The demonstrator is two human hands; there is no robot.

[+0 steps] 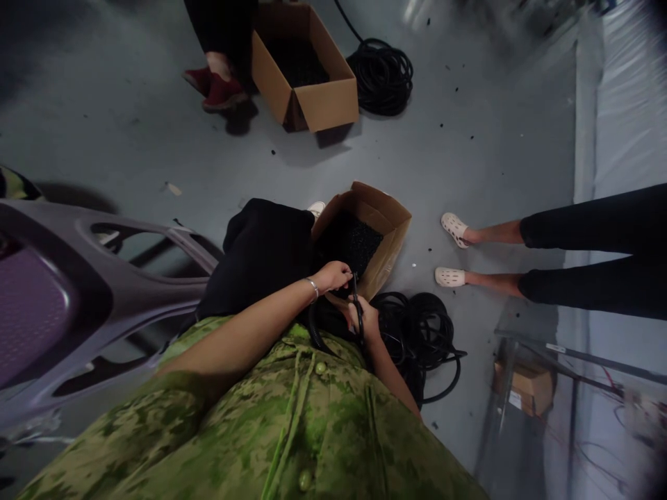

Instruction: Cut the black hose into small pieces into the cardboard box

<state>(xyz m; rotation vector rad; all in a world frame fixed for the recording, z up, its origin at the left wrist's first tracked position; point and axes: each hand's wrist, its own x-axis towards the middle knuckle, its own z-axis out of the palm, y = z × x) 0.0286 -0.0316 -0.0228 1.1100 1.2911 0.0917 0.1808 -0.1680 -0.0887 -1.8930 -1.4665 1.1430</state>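
My left hand (333,277), with a bracelet at the wrist, is closed in a pinch over the near side of an open cardboard box (392,243). What its fingertips hold is too small to make out. Just right of it, my right hand (365,321) is wrapped around a slim black tool that looks like scissors (358,309), its tip pointing up beside the left fingertips. Many small black pieces (359,243) fill the box. A length of black hose (315,326) curves across my lap below the hands.
Coiled black hose (430,330) lies right of my box. Farther off stand another cardboard box (326,104) with black pieces, a second hose coil (383,76) and a person's red shoes (224,92). Another person's pale clogs (451,278) are at right, a purple-grey chair (94,278) at left.
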